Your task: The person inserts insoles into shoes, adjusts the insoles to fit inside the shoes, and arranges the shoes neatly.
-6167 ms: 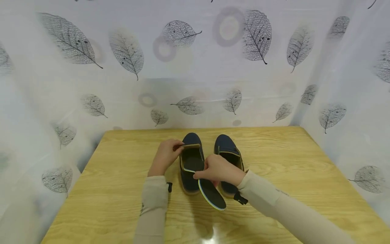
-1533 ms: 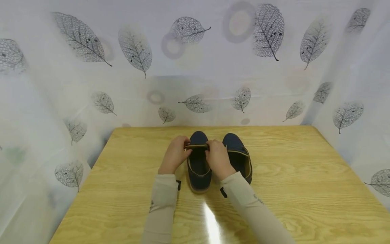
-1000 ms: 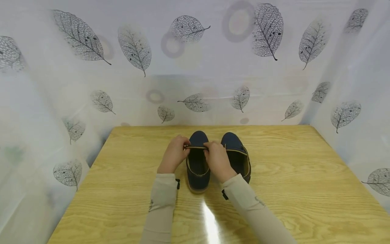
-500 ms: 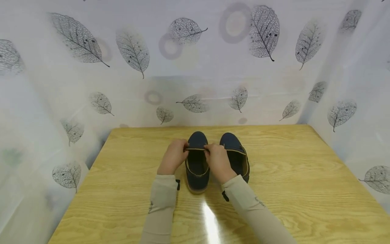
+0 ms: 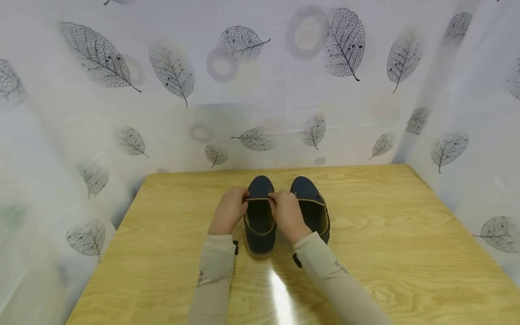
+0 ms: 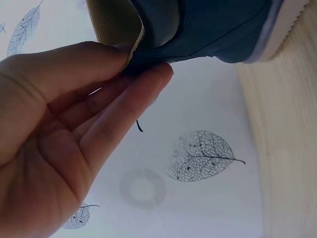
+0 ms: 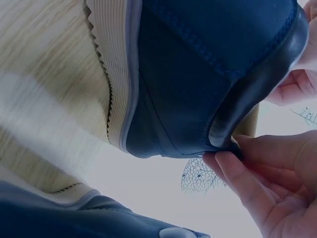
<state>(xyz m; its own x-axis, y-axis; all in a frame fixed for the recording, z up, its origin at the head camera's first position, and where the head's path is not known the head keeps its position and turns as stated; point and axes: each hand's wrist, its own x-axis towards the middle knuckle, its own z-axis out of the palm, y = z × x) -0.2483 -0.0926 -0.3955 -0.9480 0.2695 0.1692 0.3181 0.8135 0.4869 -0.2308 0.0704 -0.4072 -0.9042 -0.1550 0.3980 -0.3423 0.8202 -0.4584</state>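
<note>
Two navy slip-on shoes with tan-edged openings stand side by side on the table, toes pointing away. My left hand (image 5: 229, 211) pinches the left end of the front opening edge of the left shoe (image 5: 261, 243). With thumb and fingertips, my right hand (image 5: 287, 217) pinches the right end of that same edge. Tan lining (image 6: 114, 22) shows beside my left thumb in the left wrist view. The right wrist view shows my right fingers (image 7: 242, 173) at the shoe's collar and its ribbed pale sole (image 7: 119, 69). The shoe's inside is dark.
The right shoe (image 5: 305, 187) stands close beside my right hand, partly hidden by it. Under both shoes is a wood-grain table (image 5: 386, 234). A white leaf-print curtain (image 5: 260, 99) rises behind the table and along both sides.
Earlier my right hand held a black insole over the left shoe's heel; it is now out of sight. That hand has moved to the front opening edge, which has tipped down flatter.
</note>
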